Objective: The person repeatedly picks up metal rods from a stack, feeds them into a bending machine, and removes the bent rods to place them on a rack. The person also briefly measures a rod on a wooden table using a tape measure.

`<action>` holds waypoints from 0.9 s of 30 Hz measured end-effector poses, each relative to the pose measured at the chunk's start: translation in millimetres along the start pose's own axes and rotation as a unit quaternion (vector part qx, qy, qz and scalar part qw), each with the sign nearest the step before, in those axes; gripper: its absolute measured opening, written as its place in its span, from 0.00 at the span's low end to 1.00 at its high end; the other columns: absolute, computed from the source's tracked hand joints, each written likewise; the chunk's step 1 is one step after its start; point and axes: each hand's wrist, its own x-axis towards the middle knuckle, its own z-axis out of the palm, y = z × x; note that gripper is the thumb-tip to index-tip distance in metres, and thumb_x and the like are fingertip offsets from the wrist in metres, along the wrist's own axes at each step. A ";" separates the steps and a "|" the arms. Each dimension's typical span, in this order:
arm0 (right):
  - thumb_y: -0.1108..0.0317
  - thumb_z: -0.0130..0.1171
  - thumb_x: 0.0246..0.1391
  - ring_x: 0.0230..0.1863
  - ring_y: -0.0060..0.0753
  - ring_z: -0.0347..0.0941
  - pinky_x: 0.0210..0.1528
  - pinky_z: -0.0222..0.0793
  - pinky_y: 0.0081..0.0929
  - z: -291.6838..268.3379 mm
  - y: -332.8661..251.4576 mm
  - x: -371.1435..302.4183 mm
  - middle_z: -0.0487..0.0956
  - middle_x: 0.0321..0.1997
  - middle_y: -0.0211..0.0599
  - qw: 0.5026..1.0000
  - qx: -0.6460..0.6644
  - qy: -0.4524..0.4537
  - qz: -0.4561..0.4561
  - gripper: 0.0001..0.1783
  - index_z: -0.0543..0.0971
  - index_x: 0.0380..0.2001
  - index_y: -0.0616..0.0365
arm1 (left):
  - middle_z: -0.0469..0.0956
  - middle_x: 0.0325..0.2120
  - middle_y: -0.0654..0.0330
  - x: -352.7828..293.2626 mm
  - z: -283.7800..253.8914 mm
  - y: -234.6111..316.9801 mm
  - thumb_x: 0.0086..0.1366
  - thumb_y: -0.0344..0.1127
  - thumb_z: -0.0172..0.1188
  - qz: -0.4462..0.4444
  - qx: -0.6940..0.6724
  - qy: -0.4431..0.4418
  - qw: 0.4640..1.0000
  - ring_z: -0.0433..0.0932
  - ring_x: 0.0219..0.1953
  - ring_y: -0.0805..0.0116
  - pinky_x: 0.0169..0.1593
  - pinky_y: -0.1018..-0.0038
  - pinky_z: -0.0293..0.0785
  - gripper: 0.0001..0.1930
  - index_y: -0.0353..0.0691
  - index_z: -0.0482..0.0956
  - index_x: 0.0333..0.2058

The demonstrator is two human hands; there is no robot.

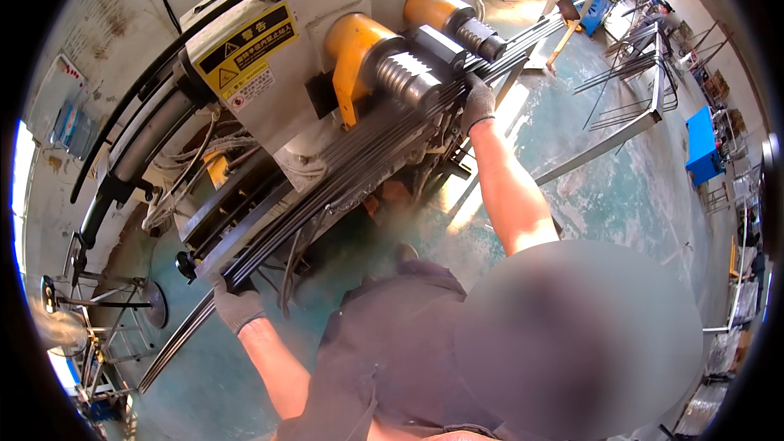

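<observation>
Two gloved hands (pixel 237 309) (pixel 479 106) on rods (pixel 343 170), yel/blk hazard-triangle label (pixel 247 47) on mach. (pixel 282 106)

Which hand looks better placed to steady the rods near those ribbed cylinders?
Probably the right hand: it touches the rods close to the ribbed cylinders, while the left hand is much farther along them.
</observation>
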 end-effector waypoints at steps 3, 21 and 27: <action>0.55 0.55 0.67 0.39 0.30 0.79 0.40 0.75 0.35 7.6 -3.0 -16.6 0.85 0.41 0.30 0.993 -0.117 0.025 -0.022 0.18 0.84 0.50 0.52 | 0.85 0.43 0.50 0.7 24.3 -31.9 0.78 0.43 0.58 -0.019 0.011 -0.010 1.000 0.83 0.49 0.54 0.62 0.60 0.78 0.17 0.30 0.82 0.45; 0.54 0.52 0.75 0.30 0.31 0.80 0.33 0.74 0.27 9.2 4.2 23.4 0.87 0.36 0.33 0.996 0.011 0.076 0.036 0.18 0.86 0.42 0.52 | 0.85 0.52 0.53 -31.5 114.1 -114.1 0.75 0.46 0.60 -0.122 0.000 -0.091 0.988 0.83 0.55 0.50 0.64 0.50 0.78 0.18 0.37 0.82 0.52; 0.51 0.49 0.76 0.32 0.32 0.81 0.38 0.75 0.32 20.1 19.9 34.0 0.87 0.33 0.35 0.992 -0.086 0.087 -0.017 0.24 0.86 0.38 0.56 | 0.86 0.50 0.53 -9.0 118.1 -120.4 0.75 0.45 0.62 -0.070 0.061 -0.027 0.995 0.85 0.52 0.52 0.60 0.55 0.82 0.18 0.36 0.84 0.51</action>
